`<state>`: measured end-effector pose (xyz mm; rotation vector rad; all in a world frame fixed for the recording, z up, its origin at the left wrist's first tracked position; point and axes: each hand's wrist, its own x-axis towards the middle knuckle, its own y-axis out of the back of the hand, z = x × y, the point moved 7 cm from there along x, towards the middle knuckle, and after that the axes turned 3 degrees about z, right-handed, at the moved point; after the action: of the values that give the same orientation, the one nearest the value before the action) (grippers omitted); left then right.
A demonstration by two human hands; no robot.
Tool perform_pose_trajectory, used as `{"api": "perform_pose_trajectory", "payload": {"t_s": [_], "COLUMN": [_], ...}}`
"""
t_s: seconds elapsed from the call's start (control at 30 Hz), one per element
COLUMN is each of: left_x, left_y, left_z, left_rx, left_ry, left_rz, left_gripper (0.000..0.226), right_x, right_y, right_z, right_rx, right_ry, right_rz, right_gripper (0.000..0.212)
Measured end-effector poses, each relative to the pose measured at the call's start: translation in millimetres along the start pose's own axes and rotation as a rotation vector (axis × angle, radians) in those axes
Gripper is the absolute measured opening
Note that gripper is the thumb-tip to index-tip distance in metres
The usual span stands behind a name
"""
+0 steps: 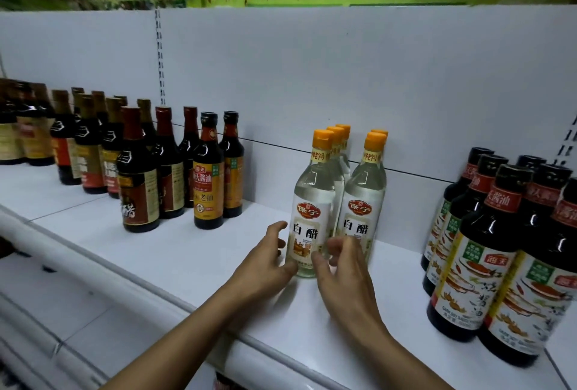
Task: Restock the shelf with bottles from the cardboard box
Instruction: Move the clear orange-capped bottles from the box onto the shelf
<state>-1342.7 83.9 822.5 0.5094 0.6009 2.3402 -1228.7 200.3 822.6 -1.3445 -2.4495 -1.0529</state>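
Steadying the front white vinegar bottle, upright on the shelf, with our left hand curled round it and our right hand touching its base, grip blurred beyond telling, we risk knocking its neighbour and toppling the row.

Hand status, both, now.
Left hand: fingers and thumb curl round the front vinegar bottle, holding it.
Right hand: curled against that bottle, blurred; grip cannot be told.
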Motion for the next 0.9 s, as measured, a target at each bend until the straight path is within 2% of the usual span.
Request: {"api": "perform_pose_trajectory", "payload": {"t_s": [0.17,0.33,0.67,0.9], "left_x": [-26,-57,-142,-252], "left_y": [12,36,111,178], "left_z": [9,2,-39,-87], "left_rx": [0.013,0.002,-0.028,0.041], "left_ry": [-0.004,0.004,0.104,0.299], "left_rz": [0.143,0.305,0.588,0.818], "left_gripper": [0.071,0.063,0.051,0.048], "right_x": [-8,-19,-77,-149], "right_y": [7,-2,-80,-166], "right_z": [-31,-64,-147,-206], "right_rx": [0.095,0.205,0.315,0.428], "right_ry": [0.137,0.232,0.378,0.439], "right_rz": [-0.008,-0.135,-0.551,-0.818], "right_gripper": [0.008,0.013,0.014,0.019]}}
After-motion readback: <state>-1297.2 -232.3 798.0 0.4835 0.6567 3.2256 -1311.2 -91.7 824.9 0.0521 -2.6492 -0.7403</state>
